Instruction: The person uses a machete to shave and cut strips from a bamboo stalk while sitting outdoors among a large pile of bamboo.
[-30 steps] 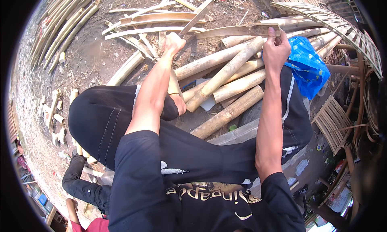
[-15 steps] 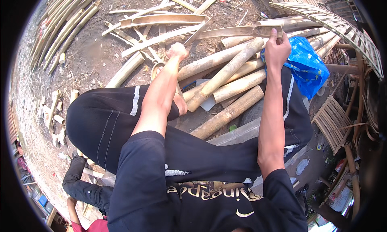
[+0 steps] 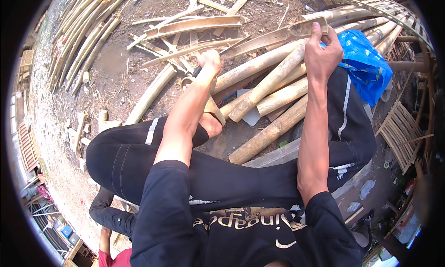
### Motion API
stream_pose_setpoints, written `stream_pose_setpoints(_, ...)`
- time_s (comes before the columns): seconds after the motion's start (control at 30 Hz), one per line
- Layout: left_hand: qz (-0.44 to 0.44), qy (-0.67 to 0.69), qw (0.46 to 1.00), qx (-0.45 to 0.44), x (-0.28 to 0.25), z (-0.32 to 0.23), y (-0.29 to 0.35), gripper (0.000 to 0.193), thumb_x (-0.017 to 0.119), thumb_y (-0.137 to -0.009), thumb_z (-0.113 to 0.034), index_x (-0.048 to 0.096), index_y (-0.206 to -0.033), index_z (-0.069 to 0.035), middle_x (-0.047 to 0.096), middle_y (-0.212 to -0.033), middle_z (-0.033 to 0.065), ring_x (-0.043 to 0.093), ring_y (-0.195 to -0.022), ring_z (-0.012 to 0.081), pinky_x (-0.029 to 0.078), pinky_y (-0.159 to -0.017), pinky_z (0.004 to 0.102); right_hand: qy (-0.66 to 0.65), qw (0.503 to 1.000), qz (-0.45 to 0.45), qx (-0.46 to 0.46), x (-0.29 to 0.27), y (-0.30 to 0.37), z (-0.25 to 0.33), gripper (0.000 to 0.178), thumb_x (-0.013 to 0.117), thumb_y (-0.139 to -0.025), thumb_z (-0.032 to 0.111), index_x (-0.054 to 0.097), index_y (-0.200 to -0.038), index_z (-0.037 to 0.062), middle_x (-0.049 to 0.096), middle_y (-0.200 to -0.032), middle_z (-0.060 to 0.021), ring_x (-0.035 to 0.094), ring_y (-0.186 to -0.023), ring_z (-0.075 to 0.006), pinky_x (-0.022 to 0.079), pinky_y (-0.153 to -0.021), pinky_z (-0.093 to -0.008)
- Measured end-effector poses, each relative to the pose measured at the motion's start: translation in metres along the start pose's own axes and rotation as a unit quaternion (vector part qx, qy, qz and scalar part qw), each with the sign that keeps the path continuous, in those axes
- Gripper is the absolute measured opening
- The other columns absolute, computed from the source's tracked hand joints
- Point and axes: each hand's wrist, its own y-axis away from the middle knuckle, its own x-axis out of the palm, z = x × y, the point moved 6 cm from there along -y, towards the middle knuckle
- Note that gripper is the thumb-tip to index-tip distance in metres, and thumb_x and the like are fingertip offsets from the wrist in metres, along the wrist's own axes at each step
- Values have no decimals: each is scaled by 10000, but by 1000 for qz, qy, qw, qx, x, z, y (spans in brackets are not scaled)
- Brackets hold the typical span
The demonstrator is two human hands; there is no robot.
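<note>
My left hand [image 3: 208, 63] is closed round the dark handle of a long-bladed knife [image 3: 237, 44]. Its blade points away to the right and lies along the near end of a split bamboo piece [image 3: 273, 38]; whether it touches cannot be told. With thumb on top, my right hand [image 3: 323, 49] grips the far right end of that split piece, which slants over a pile of bamboo poles [image 3: 273, 92]. A cut bamboo section [image 3: 213, 111] stands by my foot, below my left wrist.
Bamboo strips [image 3: 199, 25] lie on the dirt ahead, with a stack of poles [image 3: 88, 37] at far left. A blue plastic bag [image 3: 366, 67] sits beside my right knee. Slatted bamboo panels [image 3: 403, 132] stand at right. Another person's arm [image 3: 105, 239] shows at lower left.
The knife blade has swung lower, from pointing steeply up to lying nearly along the bamboo. My right hand has shifted slightly up and right with the split piece, and the view has shifted a little.
</note>
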Motion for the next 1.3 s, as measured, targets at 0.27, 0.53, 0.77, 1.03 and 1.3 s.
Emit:
stream_pose_setpoints(0.27, 33, 117, 985, -120, 51, 17, 17, 232, 594, -882, -216, 748, -971, -66, 747, -979, 156, 735, -962, 322, 537, -831, 465, -4, 996, 51, 73, -21, 1, 23, 219, 705, -911, 180, 704, -930, -38, 706, -700, -175, 662, -588, -206, 493, -600, -351)
stream_pose_setpoints(0.53, 13, 109, 992, -66, 0, 4, 6, 231, 624, -841, -202, 742, -968, -51, 746, -943, 182, 742, -909, 330, 558, -782, 480, -40, 998, -27, 46, -61, -10, 37, 189, 679, -956, 126, 705, -953, -61, 691, -688, -46, 547, -591, -39, 421, -533, -235)
stream_pose_setpoints(0.77, -218, 253, 932, -143, -145, 8, 12, 268, 666, -816, -222, 730, -757, 32, 705, -717, 245, 732, -680, 369, 562, -621, 439, -61, 990, -118, -45, -75, -26, 64, 211, 692, -943, 159, 709, -948, -52, 705, -701, -43, 586, -632, -44, 442, -568, -238)
stream_pose_setpoints(1.03, 43, 678, 733, -30, -156, -33, 18, 226, 745, -885, -175, 564, -811, -61, 512, -628, -34, 457, -483, 65, 432, -456, 269, -79, 988, -134, 5, -74, -30, 52, 181, 686, -948, 152, 712, -961, -26, 712, -709, -44, 598, -627, -54, 450, -594, -241)
stream_pose_setpoints(1.3, -210, 447, 868, -48, -183, -84, 74, 310, 694, -913, -270, 632, -792, 9, 679, -680, 202, 703, -638, 339, 537, -614, 440, -105, 984, -140, 16, -72, -9, 19, 147, 690, -956, 123, 693, -969, -24, 705, -740, -37, 599, -647, -54, 462, -584, -249)
